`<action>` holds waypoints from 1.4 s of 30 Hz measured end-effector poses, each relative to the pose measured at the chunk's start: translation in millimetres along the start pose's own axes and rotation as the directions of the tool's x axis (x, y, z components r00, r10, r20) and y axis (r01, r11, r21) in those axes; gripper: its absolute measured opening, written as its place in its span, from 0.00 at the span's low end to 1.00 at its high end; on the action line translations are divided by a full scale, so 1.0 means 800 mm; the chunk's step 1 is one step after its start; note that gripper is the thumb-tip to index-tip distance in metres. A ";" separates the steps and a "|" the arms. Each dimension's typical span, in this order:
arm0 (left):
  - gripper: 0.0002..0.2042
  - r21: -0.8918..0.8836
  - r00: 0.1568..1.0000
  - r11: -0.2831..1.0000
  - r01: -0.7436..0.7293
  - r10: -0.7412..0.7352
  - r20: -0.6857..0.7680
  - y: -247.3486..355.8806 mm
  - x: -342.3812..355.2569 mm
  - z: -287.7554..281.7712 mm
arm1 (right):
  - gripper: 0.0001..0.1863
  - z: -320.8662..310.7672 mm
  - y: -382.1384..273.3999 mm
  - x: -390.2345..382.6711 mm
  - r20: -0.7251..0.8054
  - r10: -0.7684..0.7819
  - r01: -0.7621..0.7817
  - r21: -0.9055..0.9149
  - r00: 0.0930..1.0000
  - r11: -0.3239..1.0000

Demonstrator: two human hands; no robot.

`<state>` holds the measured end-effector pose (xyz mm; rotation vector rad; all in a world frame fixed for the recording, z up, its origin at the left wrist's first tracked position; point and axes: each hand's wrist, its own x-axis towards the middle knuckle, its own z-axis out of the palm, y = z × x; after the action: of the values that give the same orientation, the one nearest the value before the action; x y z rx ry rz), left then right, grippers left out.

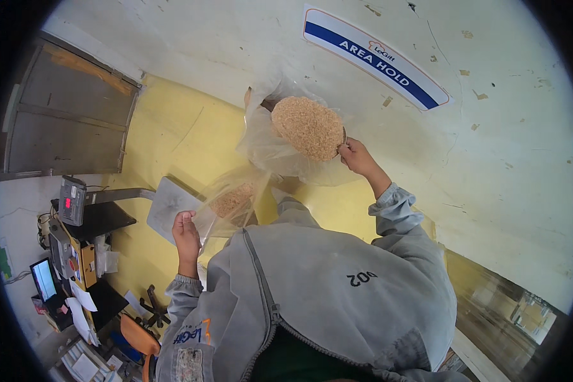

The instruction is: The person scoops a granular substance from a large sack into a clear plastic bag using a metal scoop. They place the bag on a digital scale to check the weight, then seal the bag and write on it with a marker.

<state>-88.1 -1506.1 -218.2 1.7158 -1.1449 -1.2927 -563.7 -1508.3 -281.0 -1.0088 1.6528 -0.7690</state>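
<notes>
My right hand (361,159) is closed around the handle of a scoop (344,136). Most of the scoop is hidden by a big heap of tan, crumb-like flakes (309,127). Behind and below the heap, a large clear plastic bag (261,143) stands open near the wall. Lower left, my left hand (185,230) pinches the rim of a smaller clear plastic bag (205,219). Inside that bag lies a smaller amount of the same tan flakes (233,201). The loaded scoop is apart from the smaller bag.
Beside the smaller bag is a floor scale with a grey platform (165,205) and a display (72,201) on a post. A desk with a monitor (44,279) and an orange chair (139,335) are at the lower left. A pale wall (490,172) rises on the right.
</notes>
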 end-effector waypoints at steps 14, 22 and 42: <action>0.15 -0.066 0.997 0.996 -0.065 0.062 -0.054 -0.017 0.003 -0.002 | 0.12 -0.025 -0.076 -0.075 -0.006 0.057 -0.057 0.027 0.998 0.998; 0.14 0.006 0.989 0.990 -0.139 0.139 -0.058 -0.018 0.011 -0.011 | 0.11 -0.011 -0.139 -0.123 0.090 0.052 -0.054 0.016 0.995 0.998; 0.13 0.010 0.955 0.958 -0.285 0.285 -0.086 -0.014 -0.030 -0.081 | 0.18 0.318 -0.159 -0.084 0.473 0.080 0.370 -0.774 0.877 0.514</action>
<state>-25.4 -1478.5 -202.9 1.5222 -1.2851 -1.0320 -278.4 -1509.1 -216.4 -1.8856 1.4895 0.3068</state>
